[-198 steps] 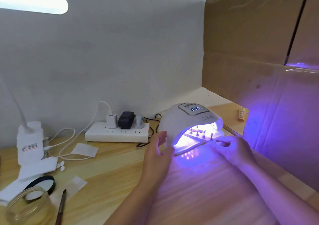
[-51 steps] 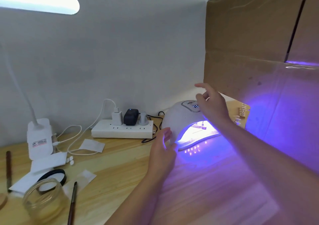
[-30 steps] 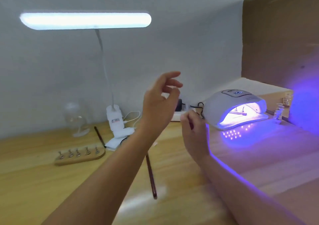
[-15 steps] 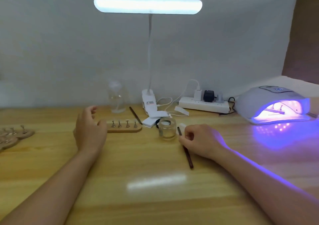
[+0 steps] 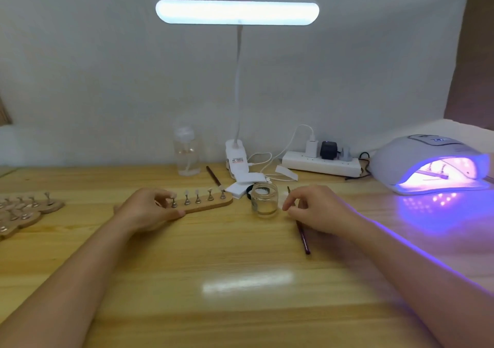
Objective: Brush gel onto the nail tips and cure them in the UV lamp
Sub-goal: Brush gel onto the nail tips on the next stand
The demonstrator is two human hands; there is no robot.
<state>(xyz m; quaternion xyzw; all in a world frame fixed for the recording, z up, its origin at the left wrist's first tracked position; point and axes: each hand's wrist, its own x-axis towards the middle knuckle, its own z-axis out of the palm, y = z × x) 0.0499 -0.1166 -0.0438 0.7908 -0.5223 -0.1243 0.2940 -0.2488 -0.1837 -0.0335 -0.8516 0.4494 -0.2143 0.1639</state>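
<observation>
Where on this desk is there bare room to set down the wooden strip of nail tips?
The widest bare patch is the near table between the two forearms, in front of the glass jar. Another lies between the wooden strip and the strips at the left edge. The back is crowded: desk lamp base, power strip, UV lamp.

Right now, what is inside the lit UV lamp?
Inside the UV lamp, a strip holder lies in violet light with at least two upright stands on it. The glare washes out the nail tips, and the dome hides the back of the chamber.
</observation>
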